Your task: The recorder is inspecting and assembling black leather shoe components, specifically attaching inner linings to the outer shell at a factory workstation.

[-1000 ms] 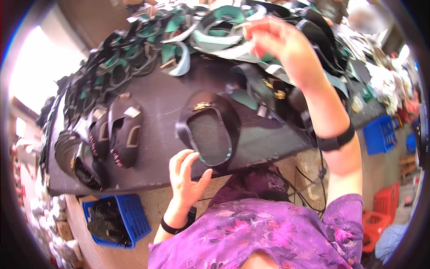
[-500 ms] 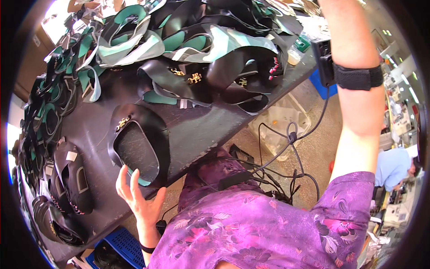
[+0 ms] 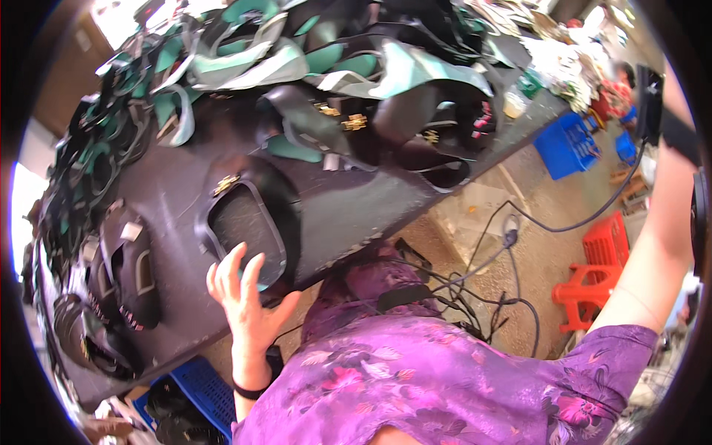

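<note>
My left hand (image 3: 251, 304) is raised by the near edge of the dark table, its fingers apart and nothing in them. Just beyond the fingertips lies a black shoe upper (image 3: 291, 222), a closed loop with a gold ornament on its far left side. Whether the fingers touch its near end, I cannot tell. My right arm reaches out to the right with a black device strapped round the forearm; its hand is outside the picture. Farther back on the table lie more black shoe uppers (image 3: 404, 115), some with gold ornaments and one with a pink one.
Green-lined uppers pile up along the far and left sides of the table (image 3: 356, 215). Dark uppers (image 3: 137, 282) lie at the left. Off the right edge are cables (image 3: 512, 263), a clear bin (image 3: 475, 215), a blue crate (image 3: 567, 148) and a red stool (image 3: 582, 293).
My right arm has swung outward to the right and lower. The view has shifted, bringing the red stool and more of the blue crate into sight. My left hand stays open beside the upper.
</note>
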Motion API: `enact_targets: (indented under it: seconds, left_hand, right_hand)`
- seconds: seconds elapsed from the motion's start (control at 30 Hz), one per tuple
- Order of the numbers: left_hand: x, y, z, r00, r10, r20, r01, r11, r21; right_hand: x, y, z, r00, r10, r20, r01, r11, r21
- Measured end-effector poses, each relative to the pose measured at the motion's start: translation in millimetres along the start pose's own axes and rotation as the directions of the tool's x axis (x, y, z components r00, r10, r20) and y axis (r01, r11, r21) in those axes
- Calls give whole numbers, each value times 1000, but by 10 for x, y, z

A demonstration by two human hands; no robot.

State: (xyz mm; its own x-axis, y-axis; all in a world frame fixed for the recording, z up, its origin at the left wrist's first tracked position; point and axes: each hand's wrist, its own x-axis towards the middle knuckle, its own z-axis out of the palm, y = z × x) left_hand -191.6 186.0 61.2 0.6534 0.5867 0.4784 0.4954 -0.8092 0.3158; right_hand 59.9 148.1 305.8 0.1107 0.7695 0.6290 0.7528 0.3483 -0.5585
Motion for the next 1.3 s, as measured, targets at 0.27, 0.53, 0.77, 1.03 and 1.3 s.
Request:
enact_targets:
  seconds: [0.27,0.53,0.77,1.03,1.3]
  left_hand:
    - [45,27,125,999,33,19,-30,993,-112]
    - [66,-29,111,980,196,-36,-199,960,-197]
    - [91,-48,164,982,188,13,-185,975,-125]
    - [70,-22,203,989,141,32,-137,985,-101]
    - [66,-11,196,995,101,-8,-102,991,-86]
  right_hand:
    - [-617,846,823,940,-284,190,270,958,99]
    - [-1638,1198,1471,971,81,226,-100,992,75]
    - [-1660,1311,629,947,267,-181,-301,932,-202]
    - [-1998,1842,-466,867,300,-398,-488,676,-553]
    - [-2224,2217,-393,833,420,-361,-554,633,-541]
